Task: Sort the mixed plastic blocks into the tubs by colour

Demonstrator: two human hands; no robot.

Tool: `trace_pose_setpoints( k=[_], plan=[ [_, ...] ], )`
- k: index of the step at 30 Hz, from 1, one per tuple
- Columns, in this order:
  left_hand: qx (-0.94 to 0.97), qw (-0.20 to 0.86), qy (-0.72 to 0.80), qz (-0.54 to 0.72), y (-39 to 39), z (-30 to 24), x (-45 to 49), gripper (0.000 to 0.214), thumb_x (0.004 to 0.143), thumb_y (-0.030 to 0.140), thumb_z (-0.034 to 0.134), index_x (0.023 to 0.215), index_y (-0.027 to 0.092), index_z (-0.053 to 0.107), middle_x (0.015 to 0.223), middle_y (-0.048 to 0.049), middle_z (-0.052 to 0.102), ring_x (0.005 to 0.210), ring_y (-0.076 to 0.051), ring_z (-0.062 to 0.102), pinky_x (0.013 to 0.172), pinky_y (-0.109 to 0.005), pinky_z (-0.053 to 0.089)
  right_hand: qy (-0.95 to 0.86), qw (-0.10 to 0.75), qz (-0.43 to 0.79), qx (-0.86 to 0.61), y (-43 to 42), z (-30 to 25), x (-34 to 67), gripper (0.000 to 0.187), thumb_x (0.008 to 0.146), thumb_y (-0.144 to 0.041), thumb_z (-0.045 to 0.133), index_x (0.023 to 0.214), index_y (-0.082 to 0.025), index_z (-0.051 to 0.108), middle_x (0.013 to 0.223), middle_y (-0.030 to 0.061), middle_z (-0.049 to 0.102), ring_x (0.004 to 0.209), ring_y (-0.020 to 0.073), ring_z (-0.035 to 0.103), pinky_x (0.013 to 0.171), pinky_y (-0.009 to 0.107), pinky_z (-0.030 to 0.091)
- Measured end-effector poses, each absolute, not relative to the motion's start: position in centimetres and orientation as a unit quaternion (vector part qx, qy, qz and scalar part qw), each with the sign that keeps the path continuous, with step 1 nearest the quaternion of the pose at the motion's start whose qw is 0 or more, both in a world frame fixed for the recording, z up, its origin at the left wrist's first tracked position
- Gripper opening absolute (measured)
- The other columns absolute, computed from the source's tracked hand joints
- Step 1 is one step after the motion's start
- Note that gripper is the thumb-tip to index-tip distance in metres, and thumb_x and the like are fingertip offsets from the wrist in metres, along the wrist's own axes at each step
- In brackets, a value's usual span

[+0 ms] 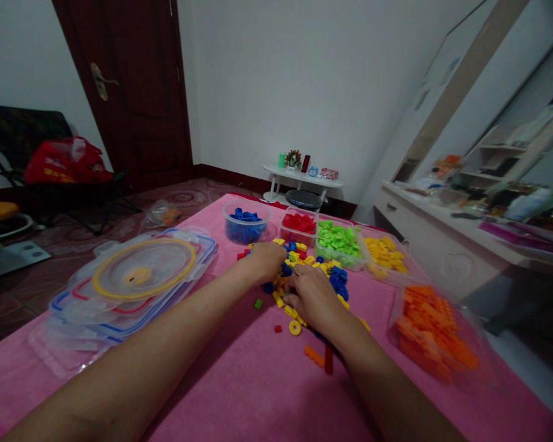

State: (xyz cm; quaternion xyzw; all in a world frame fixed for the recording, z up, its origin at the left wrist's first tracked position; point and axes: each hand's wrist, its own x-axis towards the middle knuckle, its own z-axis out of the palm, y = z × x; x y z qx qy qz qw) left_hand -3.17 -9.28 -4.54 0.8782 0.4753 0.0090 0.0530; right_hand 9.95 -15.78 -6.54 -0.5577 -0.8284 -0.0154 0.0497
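Observation:
Mixed plastic building bricks lie in a pile on the pink cloth, among them a cluster of blue bricks (338, 281) and a yellow brick (278, 299). My left hand (270, 261) reaches into the pile's left side, its fingers bent down and hidden behind the hand. To its right, my right hand (314, 293) is lowered onto the bricks with thumb and fingers curled together; whatever is between them cannot be made out. Closer to me lie a yellow ring (295, 328), a small red brick (278, 329), a green brick (258, 304) and an orange strip (314, 356).
Behind the pile stand tubs of blue (246, 230), red (298, 224), green (338, 242) and yellow bricks (387, 256). A tub of orange bricks (431, 334) is at right. Stacked clear lids (142, 270) cover the table's left side. The pink cloth (239, 387) spans the table.

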Motion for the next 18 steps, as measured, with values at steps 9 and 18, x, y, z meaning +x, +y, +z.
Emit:
trace_pose_setpoints(
  k=[9, 18],
  plan=[
    [0.901, 0.141, 0.402, -0.086, -9.6, -1.3, -5.2, 0.019, 0.063, 0.017, 0.057, 0.072, 0.013, 0.072, 0.062, -0.0052, 0.065, 0.055, -0.015, 0.055, 0.050, -0.022, 0.038, -0.790, 0.155, 0.137, -0.578, -16.6, -3.1, 13.3, 0.017, 0.070, -0.013, 0.056, 0.083, -0.018, 0.066, 0.065, -0.0023, 0.062, 0.058, 0.0101, 0.053, 0.053, 0.021, 0.031],
    [0.904, 0.080, 0.379, -0.181, -12.1, -1.5, -3.2, 0.021, 0.067, 0.026, 0.062, 0.077, 0.013, 0.075, 0.067, -0.0088, 0.067, 0.056, -0.017, 0.053, 0.052, -0.027, 0.039, -0.805, -0.093, 0.030, -0.585, -19.2, -2.4, 11.7, 0.021, 0.069, -0.016, 0.060, 0.084, -0.023, 0.073, 0.085, 0.0058, 0.072, 0.078, 0.0198, 0.065, 0.058, 0.024, 0.037]
  ],
)
